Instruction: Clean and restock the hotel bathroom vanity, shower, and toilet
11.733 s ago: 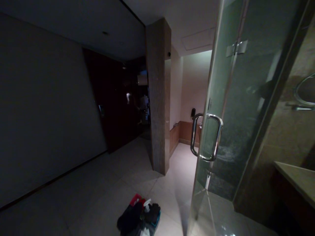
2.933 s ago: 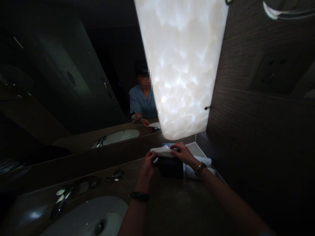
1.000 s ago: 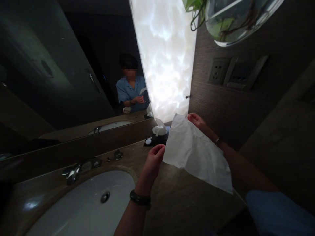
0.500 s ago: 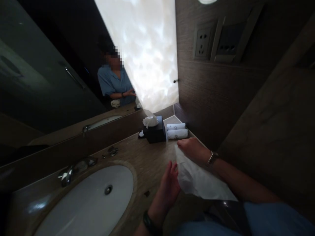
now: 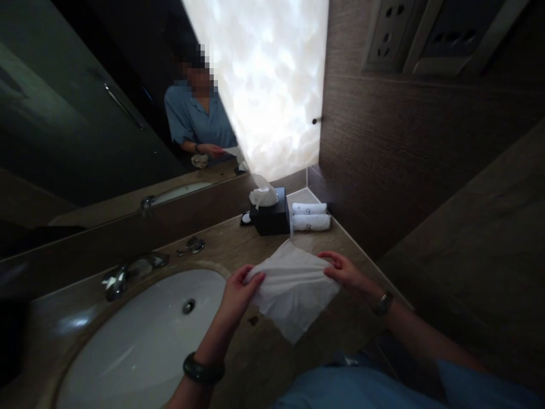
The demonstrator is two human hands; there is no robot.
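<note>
Sheet right of sink, before tissue box, with towels right of box.

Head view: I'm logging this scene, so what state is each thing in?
White sheet: spread out, creased
Left hand: pinching its left side
Right hand: pinching its right side
Tissue box: upright, a tissue sticking out
Towels: rolled, lying side by side
Faucet: no stream visible
Light panel: lit

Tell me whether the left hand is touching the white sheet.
Touching. The head view shows the left hand pinching the white sheet at its edge, thumb on top.
</note>
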